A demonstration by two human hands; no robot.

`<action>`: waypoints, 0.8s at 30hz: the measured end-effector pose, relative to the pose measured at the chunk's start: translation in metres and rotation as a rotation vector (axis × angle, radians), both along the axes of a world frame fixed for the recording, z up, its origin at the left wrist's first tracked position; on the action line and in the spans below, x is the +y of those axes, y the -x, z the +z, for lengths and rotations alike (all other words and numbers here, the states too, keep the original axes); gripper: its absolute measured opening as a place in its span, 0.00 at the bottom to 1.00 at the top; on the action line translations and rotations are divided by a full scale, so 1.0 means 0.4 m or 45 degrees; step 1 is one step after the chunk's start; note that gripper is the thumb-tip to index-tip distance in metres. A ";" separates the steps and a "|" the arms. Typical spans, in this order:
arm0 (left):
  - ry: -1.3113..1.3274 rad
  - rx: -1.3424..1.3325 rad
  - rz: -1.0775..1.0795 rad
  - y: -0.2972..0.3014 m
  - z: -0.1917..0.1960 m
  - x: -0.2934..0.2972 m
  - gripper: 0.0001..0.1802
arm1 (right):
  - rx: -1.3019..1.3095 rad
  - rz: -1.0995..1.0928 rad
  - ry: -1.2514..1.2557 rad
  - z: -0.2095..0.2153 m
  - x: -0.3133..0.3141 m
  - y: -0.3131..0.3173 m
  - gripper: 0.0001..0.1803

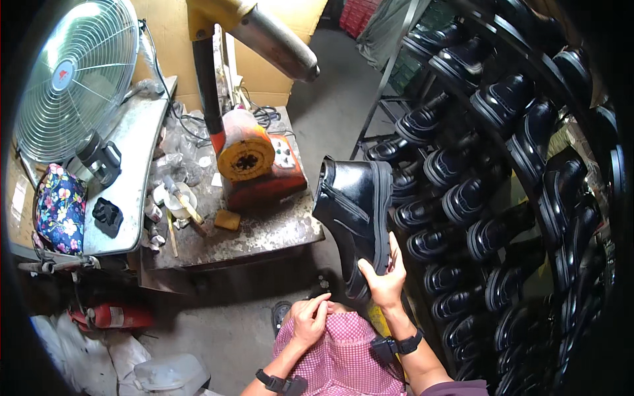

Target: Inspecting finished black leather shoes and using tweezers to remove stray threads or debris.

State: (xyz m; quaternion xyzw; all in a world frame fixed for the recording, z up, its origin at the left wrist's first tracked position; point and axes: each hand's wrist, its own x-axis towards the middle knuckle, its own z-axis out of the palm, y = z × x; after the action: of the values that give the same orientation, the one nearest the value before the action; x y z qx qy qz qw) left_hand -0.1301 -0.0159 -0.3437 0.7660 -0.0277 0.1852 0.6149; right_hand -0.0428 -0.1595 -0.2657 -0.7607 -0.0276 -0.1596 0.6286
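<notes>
Black, glossy leather boot is held up in the right hand just off the worn desk, toe downward, zip in view, sole turned toward the metal rack. It is grasped near the forefoot, with the thumb on the upper and the fingers along the sole. The left hand is held over pink checked cloth, fingers curled; whether anything is pinched cannot be told.

Judgement: steadier handling would be gained if the shaft were supported by the left hand (gloss is probably easily marked by nails).

Edges: the desk corner is near the shaft; on the right, shoes are racked closely. More turning room is judged available toward the lap.
</notes>
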 end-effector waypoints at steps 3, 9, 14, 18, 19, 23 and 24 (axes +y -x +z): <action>0.421 0.316 -0.092 0.016 -0.019 -0.008 0.12 | 0.033 0.022 -0.056 -0.005 -0.028 0.060 0.44; 0.872 0.478 -0.311 -0.028 0.089 -0.015 0.40 | 0.242 0.115 -0.402 0.048 -0.016 0.169 0.45; 0.808 0.553 -0.116 -0.025 0.137 0.015 0.26 | 0.445 0.303 -0.462 0.042 -0.032 0.175 0.32; 1.013 0.486 -0.109 0.008 0.102 0.081 0.28 | 0.154 -0.013 -0.455 0.102 -0.082 -0.059 0.23; 0.991 0.464 -0.099 0.017 0.097 0.093 0.29 | 0.176 -0.079 -0.591 0.117 -0.088 -0.141 0.22; 1.039 0.604 -0.182 0.078 0.104 0.158 0.31 | 0.132 -0.116 -0.972 0.143 -0.103 -0.446 0.22; 1.041 0.586 -0.174 0.088 0.104 0.171 0.32 | 0.114 -0.198 -1.081 0.149 -0.096 -0.513 0.23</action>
State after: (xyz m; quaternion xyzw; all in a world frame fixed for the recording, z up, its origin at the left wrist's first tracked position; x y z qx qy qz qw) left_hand -0.1654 0.0527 -0.3019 0.4788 0.1342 -0.0343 0.8669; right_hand 0.1625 -0.1980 -0.2060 -0.4407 0.1254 -0.1706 0.8723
